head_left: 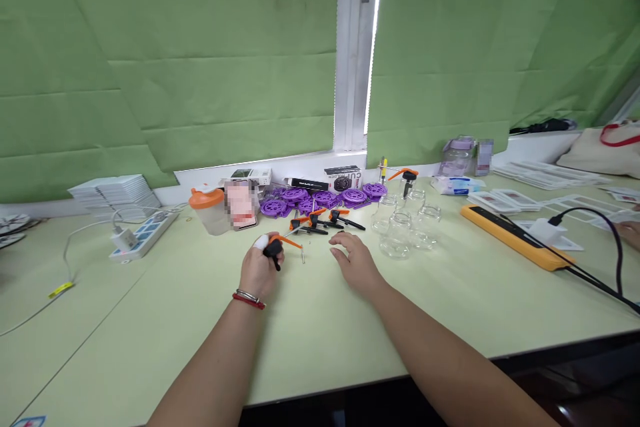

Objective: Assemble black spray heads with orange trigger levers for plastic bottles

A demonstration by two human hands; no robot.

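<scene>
In my left hand (260, 263) is a black-and-orange lever part (273, 249), with a thin metal rod hanging from its orange arm. The fingers wrap round its black body, and a white covering is on one fingertip. To the right, my right hand (356, 263) hovers low over the table, thumb and fingers apart, nothing held. Just beyond both hands lie several similar black-and-orange parts (320, 220). Behind them is a heap of purple spoked discs (325, 199). Clear bottles (400, 233) stand right of my right hand, and another black-and-orange part (409, 180) rises above them.
An orange-lidded cup (210, 213) and a phone (241, 203) stand at the back left. A white power strip (145, 237) is farther left. At the right lie an orange power strip (515, 238) with black cables and white frames (550, 173). Another person's hand (628, 233) shows at the right edge.
</scene>
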